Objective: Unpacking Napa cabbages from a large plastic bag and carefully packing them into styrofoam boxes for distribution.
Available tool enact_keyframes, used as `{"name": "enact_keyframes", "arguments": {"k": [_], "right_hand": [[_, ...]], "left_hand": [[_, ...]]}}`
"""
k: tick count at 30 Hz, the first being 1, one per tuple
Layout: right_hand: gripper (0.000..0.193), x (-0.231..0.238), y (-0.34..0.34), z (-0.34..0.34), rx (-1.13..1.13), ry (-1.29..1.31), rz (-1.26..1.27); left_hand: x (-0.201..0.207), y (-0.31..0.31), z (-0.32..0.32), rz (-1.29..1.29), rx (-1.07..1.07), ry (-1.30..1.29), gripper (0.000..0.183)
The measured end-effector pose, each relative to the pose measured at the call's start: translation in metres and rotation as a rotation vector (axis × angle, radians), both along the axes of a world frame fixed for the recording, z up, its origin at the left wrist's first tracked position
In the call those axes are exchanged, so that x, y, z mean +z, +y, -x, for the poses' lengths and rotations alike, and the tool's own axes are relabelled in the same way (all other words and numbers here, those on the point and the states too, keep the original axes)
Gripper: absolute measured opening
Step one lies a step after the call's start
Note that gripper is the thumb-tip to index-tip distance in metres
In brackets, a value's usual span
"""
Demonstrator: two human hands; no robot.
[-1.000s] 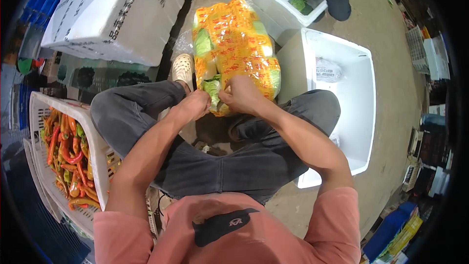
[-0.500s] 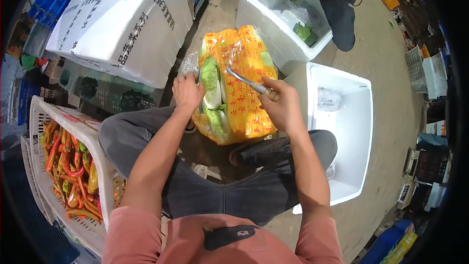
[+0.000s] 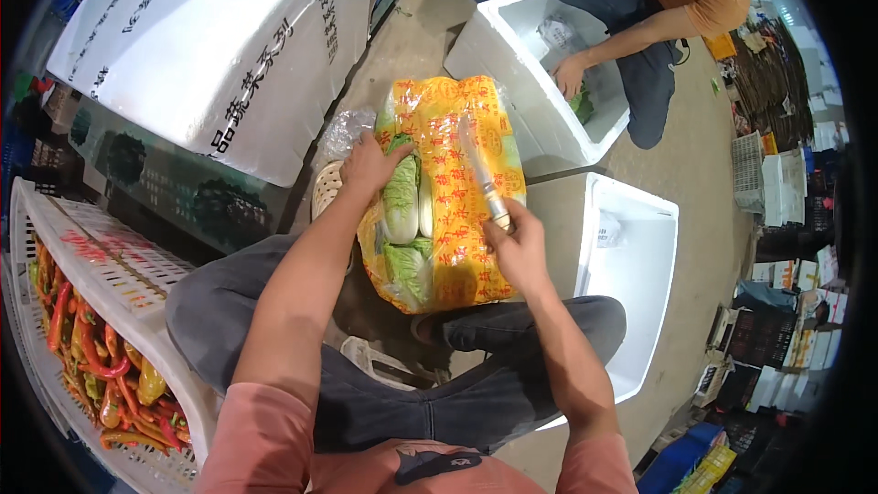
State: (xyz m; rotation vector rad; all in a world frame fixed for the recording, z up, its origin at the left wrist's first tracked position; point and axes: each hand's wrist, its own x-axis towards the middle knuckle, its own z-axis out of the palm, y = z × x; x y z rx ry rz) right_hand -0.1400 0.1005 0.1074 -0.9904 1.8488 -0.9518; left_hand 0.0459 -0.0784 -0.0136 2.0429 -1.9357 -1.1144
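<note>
The right hand (image 3: 517, 252) grips a knife (image 3: 482, 174), its blade lying across the yellow bag of cabbages (image 3: 448, 192) between the knees. The left hand (image 3: 370, 165) presses open-palmed on the bag's left edge, beside a white foam box (image 3: 640, 284) at right.

A single view, worn on the person's head, looks steeply down over the chest and knees at the concrete floor. It sits close: the forearms rise from the near edge toward the yellow bag (image 3: 448, 192) at the middle. The fisheye bends straight edges near the rim, so the white foam box (image 3: 210, 46) at far left curves, and the dark corners are cut off. No second view overlaps it.
</note>
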Motion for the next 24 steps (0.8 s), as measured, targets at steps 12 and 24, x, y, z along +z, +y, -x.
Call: {"name": "enact_keyframes", "arguments": {"k": [12,24], "right_hand": [[0.018,-0.012,-0.007,-0.005,-0.007,-0.051,-0.158],[0.025,0.019,-0.001,0.005,-0.160,-0.037,-0.010]], "left_hand": [[-0.019,0.012,-0.011,0.534,0.153,0.241,0.047],[0.038,0.069,0.072,-0.078,0.364,0.267,0.056]]}}
